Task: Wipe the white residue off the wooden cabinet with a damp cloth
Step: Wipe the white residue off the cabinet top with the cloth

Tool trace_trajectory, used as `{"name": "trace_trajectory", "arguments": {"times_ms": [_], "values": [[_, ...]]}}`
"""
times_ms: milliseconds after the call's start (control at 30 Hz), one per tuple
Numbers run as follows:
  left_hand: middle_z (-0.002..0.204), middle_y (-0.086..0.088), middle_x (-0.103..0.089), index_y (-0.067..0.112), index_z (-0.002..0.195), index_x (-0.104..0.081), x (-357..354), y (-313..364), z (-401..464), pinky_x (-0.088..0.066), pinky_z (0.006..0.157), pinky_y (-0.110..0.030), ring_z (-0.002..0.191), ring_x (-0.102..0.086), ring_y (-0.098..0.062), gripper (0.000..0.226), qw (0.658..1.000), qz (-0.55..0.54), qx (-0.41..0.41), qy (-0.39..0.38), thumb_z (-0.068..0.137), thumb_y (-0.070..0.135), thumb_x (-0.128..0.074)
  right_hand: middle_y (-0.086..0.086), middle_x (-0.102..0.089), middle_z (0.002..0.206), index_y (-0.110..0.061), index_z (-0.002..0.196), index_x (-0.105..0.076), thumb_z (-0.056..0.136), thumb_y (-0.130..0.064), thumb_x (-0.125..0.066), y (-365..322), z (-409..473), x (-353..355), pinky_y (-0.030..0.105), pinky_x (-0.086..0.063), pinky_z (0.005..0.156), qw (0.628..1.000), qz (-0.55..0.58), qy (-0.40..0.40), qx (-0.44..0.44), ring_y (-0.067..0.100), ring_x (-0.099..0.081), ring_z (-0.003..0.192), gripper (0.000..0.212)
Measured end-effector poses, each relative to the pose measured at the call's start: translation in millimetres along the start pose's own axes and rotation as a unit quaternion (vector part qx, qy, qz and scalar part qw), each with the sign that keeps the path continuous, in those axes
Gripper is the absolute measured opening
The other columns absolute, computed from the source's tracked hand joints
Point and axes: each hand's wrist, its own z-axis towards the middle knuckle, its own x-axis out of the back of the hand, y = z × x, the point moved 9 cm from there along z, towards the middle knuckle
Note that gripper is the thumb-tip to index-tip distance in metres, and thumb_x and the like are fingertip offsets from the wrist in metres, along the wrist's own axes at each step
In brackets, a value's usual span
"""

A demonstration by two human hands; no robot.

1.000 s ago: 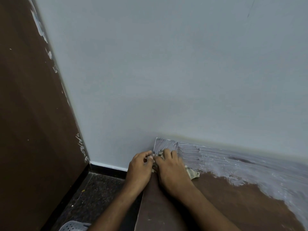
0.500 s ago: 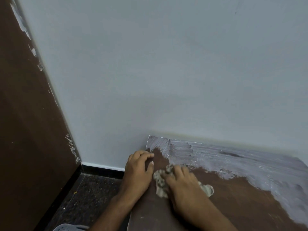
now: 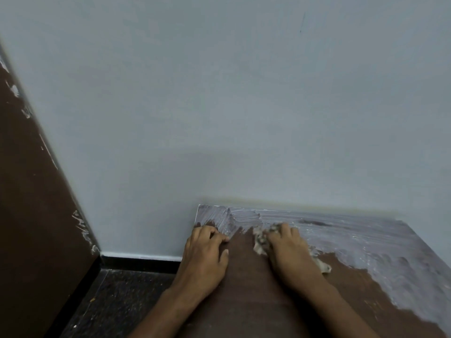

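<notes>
The brown wooden cabinet top (image 3: 249, 289) runs along the wall. White smeared residue (image 3: 353, 235) covers its far strip and right side. My right hand (image 3: 288, 252) lies palm down on a crumpled, dirty cloth (image 3: 261, 242), fingers bent over it, at the edge of the residue. Part of the cloth sticks out from under the hand on the right. My left hand (image 3: 207, 252) rests on the cabinet's left edge near the far corner, fingers bent over the edge.
A pale grey wall (image 3: 244, 106) rises straight behind the cabinet. A tall brown panel (image 3: 29, 203) with white flecks along its edge stands at the left. Dark speckled floor (image 3: 117, 301) with a black skirting lies left of the cabinet.
My right hand has pushed the cloth to the right and farther from me, into the residue. A wiped brown strip shows between my hands. My left hand has stayed at the corner edge.
</notes>
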Motion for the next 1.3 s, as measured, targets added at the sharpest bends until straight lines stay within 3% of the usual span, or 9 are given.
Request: {"name": "trace_trajectory", "arguments": {"times_ms": [100, 233, 300, 433, 533, 767, 967, 1167, 1300], "values": [[0.114, 0.01, -0.049, 0.028, 0.118, -0.065, -4.1, 4.4, 5.8, -0.03, 0.114, -0.035, 0.116, -0.039, -0.009, 0.029, 1.0, 0.0, -0.002, -0.006, 0.091, 0.034, -0.059, 0.006, -0.038, 0.132, -0.024, 0.127, -0.05, 0.104, -0.037, -0.037, 10.9, 17.4, 3.7, 0.041, -0.038, 0.093, 0.998, -0.034, -0.003, -0.055, 0.026, -0.038, 0.116, 0.03], [0.106, 0.007, -0.055, 0.026, 0.11, -0.069, -6.4, 11.9, 14.9, -0.04, 0.101, -0.033, 0.108, -0.047, -0.017, 0.024, 1.0, 0.005, -0.017, -0.002, 0.088, 0.031, -0.061, 0.005, -0.045, 0.118, -0.027, 0.116, -0.054, 0.095, -0.036, -0.044, -50.4, -10.2, -15.0, 0.043, -0.045, 0.076, 0.996, 0.005, 0.002, 0.089, 0.027, -0.045, 0.101, 0.025], [0.106, 0.008, -0.055, 0.027, 0.111, -0.069, -7.9, 11.1, 17.5, -0.041, 0.099, -0.033, 0.107, -0.046, -0.016, 0.024, 1.0, 0.006, -0.015, -0.007, 0.089, 0.033, -0.06, 0.003, -0.046, 0.115, -0.029, 0.115, -0.054, 0.095, -0.037, -0.045, -44.0, -14.7, -12.0, 0.042, -0.046, 0.076, 0.993, 0.008, 0.015, 0.116, 0.026, -0.045, 0.099, 0.024], [0.109, 0.013, -0.055, 0.03, 0.114, -0.066, -9.6, 9.6, 19.8, -0.039, 0.099, -0.027, 0.11, -0.044, -0.01, 0.025, 1.0, -0.01, -0.016, -0.02, 0.09, 0.032, -0.061, 0.007, -0.043, 0.124, -0.024, 0.121, -0.057, 0.099, -0.028, -0.044, 47.4, 16.7, 3.2, 0.041, -0.043, 0.09, 0.998, -0.014, 0.01, -0.055, 0.029, -0.043, 0.112, 0.026], [0.112, 0.013, -0.056, 0.029, 0.115, -0.065, -3.3, -3.9, 22.5, -0.039, 0.096, -0.025, 0.112, -0.045, -0.009, 0.024, 0.999, -0.046, 0.027, -0.004, 0.091, 0.028, -0.061, 0.01, -0.043, 0.127, -0.017, 0.122, -0.056, 0.1, -0.025, -0.04, 53.9, 33.5, 5.7, 0.044, -0.044, 0.091, 0.99, -0.068, 0.016, -0.126, 0.031, -0.042, 0.113, 0.028], [0.115, 0.009, -0.058, 0.026, 0.118, -0.064, 2.7, -15.1, 30.3, -0.039, 0.096, -0.027, 0.113, -0.046, -0.013, 0.028, 0.999, -0.027, 0.045, 0.01, 0.091, 0.025, -0.063, 0.008, -0.04, 0.131, -0.021, 0.126, -0.052, 0.099, -0.03, -0.04, -63.3, 35.9, -25.5, 0.046, -0.041, 0.089, 0.998, 0.002, -0.006, 0.064, 0.032, -0.04, 0.116, 0.03], [0.112, 0.011, -0.058, 0.025, 0.117, -0.065, 11.4, -41.2, 22.7, -0.041, 0.094, -0.026, 0.11, -0.048, -0.011, 0.029, 0.997, -0.04, 0.063, 0.02, 0.088, 0.019, -0.066, 0.008, -0.038, 0.134, -0.019, 0.127, -0.053, 0.102, -0.023, -0.037, 6.6, 48.6, -9.0, 0.045, -0.042, 0.094, 0.996, -0.052, -0.03, -0.065, 0.03, -0.04, 0.119, 0.031], [0.11, 0.005, -0.06, 0.023, 0.112, -0.067, 2.6, -28.6, 28.1, -0.042, 0.094, -0.03, 0.109, -0.05, -0.018, 0.028, 0.996, -0.043, 0.067, 0.032, 0.085, 0.017, -0.068, 0.007, -0.044, 0.131, -0.021, 0.122, -0.055, 0.099, -0.027, -0.038, -82.2, 40.0, -32.3, 0.046, -0.041, 0.087, 0.997, -0.005, -0.028, 0.068, 0.032, -0.042, 0.115, 0.029], [0.111, 0.007, -0.058, 0.025, 0.113, -0.066, 8.3, -30.3, 27.3, -0.042, 0.095, -0.029, 0.11, -0.048, -0.015, 0.027, 0.996, -0.038, 0.061, 0.044, 0.087, 0.019, -0.066, 0.006, -0.039, 0.133, -0.023, 0.127, -0.052, 0.101, -0.026, -0.038, -43.3, 58.0, -23.5, 0.045, -0.04, 0.095, 0.999, -0.014, -0.033, 0.004, 0.029, -0.039, 0.117, 0.03]]}}
